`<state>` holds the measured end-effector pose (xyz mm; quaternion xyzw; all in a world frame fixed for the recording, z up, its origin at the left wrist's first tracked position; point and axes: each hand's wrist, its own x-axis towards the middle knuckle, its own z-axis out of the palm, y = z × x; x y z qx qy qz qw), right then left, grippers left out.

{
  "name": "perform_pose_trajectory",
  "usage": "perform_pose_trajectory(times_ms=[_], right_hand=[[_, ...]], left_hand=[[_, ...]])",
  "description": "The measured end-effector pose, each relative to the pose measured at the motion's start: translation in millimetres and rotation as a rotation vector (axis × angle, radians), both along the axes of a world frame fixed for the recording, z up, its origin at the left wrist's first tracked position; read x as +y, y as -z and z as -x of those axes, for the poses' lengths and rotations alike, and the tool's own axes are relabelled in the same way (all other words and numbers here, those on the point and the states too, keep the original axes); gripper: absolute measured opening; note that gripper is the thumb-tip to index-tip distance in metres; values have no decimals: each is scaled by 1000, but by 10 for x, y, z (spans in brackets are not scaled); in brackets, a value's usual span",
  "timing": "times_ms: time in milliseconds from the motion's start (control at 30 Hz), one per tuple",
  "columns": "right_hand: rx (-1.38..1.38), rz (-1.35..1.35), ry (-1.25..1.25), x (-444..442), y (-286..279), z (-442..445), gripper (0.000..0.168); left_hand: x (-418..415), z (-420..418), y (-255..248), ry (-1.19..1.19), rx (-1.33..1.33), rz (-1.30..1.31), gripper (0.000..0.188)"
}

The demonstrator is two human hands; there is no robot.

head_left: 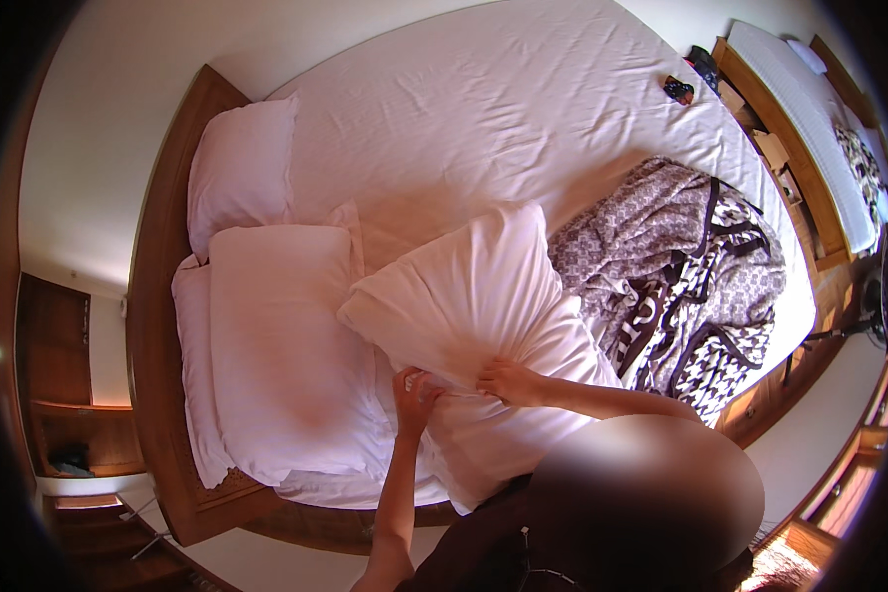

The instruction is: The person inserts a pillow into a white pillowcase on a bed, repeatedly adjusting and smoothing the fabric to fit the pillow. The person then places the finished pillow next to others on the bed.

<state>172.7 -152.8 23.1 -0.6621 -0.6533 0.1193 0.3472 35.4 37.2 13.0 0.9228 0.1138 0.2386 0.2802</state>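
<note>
A white pillow (pixel 481 274) lies at a slant on the bed before me, its cover drawn into folds that fan out from my right hand (pixel 514 382). That hand has its fingers curled into the cloth near the pillow's lower edge. Just left of it, my left hand (pixel 413 403) is at the same edge, fingers bent and thumb apart. White cloth shows between its fingers, but whether they grip it is unclear. Beneath both hands is more white fabric (pixel 503 436), partly hidden by my arms. A large white pillow (pixel 288 340) lies to the left, on top of another pillow (pixel 194 370).
Another pillow (pixel 244 166) rests by the wooden headboard (pixel 166 244). A patterned blanket (pixel 651 222) is bunched on the bed's right side. A small dark item (pixel 678 89) lies on the white sheet (pixel 473 103). Beyond stands a second bed (pixel 792 118).
</note>
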Motion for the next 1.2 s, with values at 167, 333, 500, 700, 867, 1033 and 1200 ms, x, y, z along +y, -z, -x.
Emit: perform_pose_trajectory(times_ms=[167, 333, 500, 700, 867, 1033, 1200], right_hand=[[124, -62, 0, 14, 135, -270, 9], [103, -45, 22, 175, 190, -508, 8], [165, -263, 529, 285, 471, -1177, 7], [1002, -82, 1448, -482, 1898, -2637, 45], [812, 119, 1114, -77, 1488, -2294, 39], [422, 314, 1048, -667, 1247, -1600, 31], [390, 204, 1205, -977, 1682, -1060, 34]], left_hand=[[-22, -88, 259, 35, -59, 69, 16], [109, -243, 367, -185, -31, 315, 19], [777, -561, 439, -308, -145, -29, 32], [981, -1275, 1139, -562, -277, 1257, 39], [1112, -804, 1062, -798, -28, 1039, 36], [705, 299, 1506, -696, 26, 621, 42], [492, 439, 1616, -811, 165, 614, 44]])
